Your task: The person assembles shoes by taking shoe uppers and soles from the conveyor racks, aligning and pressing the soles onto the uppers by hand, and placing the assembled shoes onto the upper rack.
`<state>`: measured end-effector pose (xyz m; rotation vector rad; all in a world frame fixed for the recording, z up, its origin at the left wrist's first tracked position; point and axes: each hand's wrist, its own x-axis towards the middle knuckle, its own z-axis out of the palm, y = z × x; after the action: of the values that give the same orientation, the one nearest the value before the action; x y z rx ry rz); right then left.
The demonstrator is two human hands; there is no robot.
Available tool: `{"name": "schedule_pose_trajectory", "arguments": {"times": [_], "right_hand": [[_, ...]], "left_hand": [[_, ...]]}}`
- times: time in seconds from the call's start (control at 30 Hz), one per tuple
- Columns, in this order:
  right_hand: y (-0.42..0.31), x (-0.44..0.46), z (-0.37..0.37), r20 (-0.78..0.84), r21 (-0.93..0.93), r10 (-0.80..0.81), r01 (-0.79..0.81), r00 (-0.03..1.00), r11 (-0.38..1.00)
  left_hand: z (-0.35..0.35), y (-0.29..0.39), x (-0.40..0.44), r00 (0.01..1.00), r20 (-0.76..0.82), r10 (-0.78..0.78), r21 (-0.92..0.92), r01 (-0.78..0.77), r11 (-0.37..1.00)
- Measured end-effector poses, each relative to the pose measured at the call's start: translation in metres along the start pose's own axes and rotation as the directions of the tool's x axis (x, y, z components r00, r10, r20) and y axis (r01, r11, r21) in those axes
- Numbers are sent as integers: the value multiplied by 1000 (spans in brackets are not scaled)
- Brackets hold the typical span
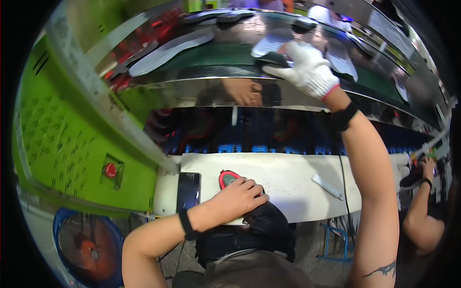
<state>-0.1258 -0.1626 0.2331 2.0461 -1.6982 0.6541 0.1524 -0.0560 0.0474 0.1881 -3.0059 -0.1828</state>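
Gripping a dark shoe (270,217) at six o'clock of the view (twelve being the top edge), the bare left hand (240,196) lies with its fingers curled over the upper. The shoe's red-rimmed toe points toward eleven o'clock and rests on the white worktable (297,168); its rear extends past the near edge. At one o'clock, the right hand (306,67), in a white knitted glove with a red cuff, reaches over the green conveyor belt (216,60). Its thumb and fingers stand on either side of a dark piece (272,58) at the near end of a white insole (272,42); whether they close on it cannot be told. A long pale insole (173,50) lies on the belt at eleven o'clock, and another insole (340,58) at two o'clock, just beside the glove. On the worktable, a phone (188,191) lies at seven o'clock from the centre and a white tube (328,186) at four. A green machine panel (62,129) bearing a red button (110,169) occupies nine o'clock, with a blue-rimmed fan (91,249) at eight. At three o'clock, another person's hand (427,165) is near a dark shape, too small to identify.
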Motion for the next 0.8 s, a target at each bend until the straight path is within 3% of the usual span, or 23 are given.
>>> {"name": "schedule_pose_trajectory", "arguments": {"times": [0.03,0.1,0.13,0.23,0.3,0.43,0.57,0.63,0.77,0.8], "right_hand": [[1,0,2,-27,-20,-29,29,999,999],[1,-5,-4,5,43,10,-11,1000,999],[6,-4,-2,14,54,-23,23,1000,998],[-3,-1,-24,206,38,72,-81,976,996],[-5,-7,-29,214,143,101,-133,972,981],[-1,-4,-25,186,181,72,-107,980,978],[-7,-2,-45,430,282,139,-279,892,918],[-5,0,-28,283,184,124,-181,951,966],[-4,0,-11,96,45,100,-105,990,993],[-4,1,-10,125,56,120,-128,985,990]], "left_hand": [[-10,12,0,999,4,47,-2,-47,999],[-17,41,-1,985,-165,58,204,-23,979],[0,55,-5,970,-194,149,160,-118,980],[72,87,-30,885,-261,387,147,-359,921],[72,90,-8,947,-37,320,194,-308,931],[107,86,2,963,-197,185,183,-149,972],[109,88,3,946,-310,94,216,-26,976],[98,85,2,951,-266,158,179,-113,977],[106,84,-7,951,-298,82,182,-28,983],[106,81,-10,953,-293,73,202,-12,979]]}}
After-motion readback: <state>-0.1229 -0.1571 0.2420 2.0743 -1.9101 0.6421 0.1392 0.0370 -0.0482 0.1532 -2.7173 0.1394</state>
